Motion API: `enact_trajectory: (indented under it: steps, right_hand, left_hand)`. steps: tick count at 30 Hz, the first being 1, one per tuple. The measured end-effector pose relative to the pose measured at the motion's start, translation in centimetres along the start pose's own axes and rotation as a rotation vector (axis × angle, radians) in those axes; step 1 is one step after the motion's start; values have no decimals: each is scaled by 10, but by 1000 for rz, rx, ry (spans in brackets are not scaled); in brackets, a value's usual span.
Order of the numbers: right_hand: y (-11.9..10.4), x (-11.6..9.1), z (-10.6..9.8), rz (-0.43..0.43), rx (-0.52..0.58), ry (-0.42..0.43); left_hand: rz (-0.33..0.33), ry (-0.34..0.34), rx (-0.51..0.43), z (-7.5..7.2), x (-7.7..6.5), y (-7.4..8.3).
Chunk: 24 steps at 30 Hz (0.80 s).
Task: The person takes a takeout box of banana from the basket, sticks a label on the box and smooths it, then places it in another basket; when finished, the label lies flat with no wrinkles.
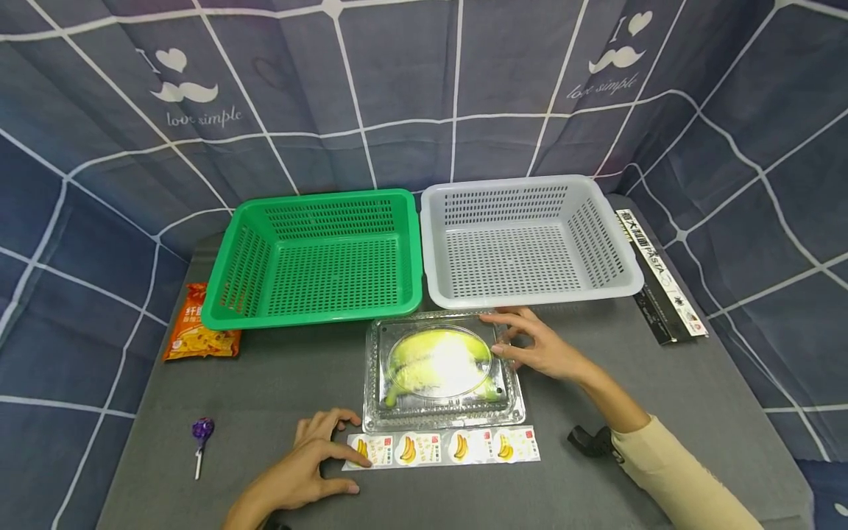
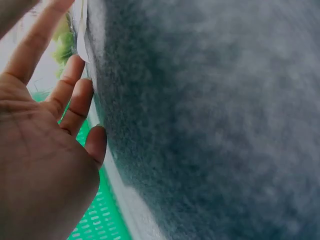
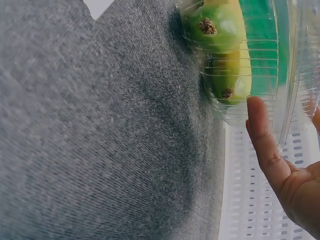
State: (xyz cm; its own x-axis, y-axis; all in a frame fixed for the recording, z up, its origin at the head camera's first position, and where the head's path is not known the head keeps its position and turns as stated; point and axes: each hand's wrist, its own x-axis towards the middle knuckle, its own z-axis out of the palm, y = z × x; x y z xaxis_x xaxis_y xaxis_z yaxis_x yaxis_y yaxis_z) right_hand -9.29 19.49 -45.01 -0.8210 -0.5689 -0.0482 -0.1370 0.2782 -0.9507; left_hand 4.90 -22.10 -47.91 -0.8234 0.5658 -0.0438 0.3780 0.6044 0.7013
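Head view: our left hand [image 1: 306, 464], fingers loosely spread, touches a flat sticker strip [image 1: 447, 447]; our right hand [image 1: 539, 350], fingers extended, touches a ribbed, clear-plastic box [image 1: 444, 422].

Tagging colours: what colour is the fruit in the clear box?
The fruit is yellow with green ends; best in the right wrist view.

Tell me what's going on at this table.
A person's right hand holds the right side of a clear plastic box with bananas inside. Their left hand touches the left end of a strip of banana stickers lying just in front of it. Behind the box stand a green basket and a light-gray basket.
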Motion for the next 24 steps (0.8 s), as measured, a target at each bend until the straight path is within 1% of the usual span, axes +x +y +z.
enact_trajectory:
  steps: [4,9,11,15,19,22,24]
  right_hand:
    - [3,-4,0,-26,5,30]
    - [2,-9,1,-61,37,28]
    - [2,-9,2,-66,49,29]
    - [1,-9,3,-58,56,34]
    - [-1,-10,3,-54,29,35]
    - [-3,-12,3,-61,-5,32]
    - [-6,-14,3,-74,-25,28]
  left_hand:
    - [0,-16,-2,0,2,0]
    - [9,-24,-33,-1,4,0]
    - [13,-17,-22,0,5,0]
    - [40,12,44,2,7,2]
    - [95,54,107,8,8,5]
    - [142,82,114,11,8,7]
    - [143,57,89,11,7,10]
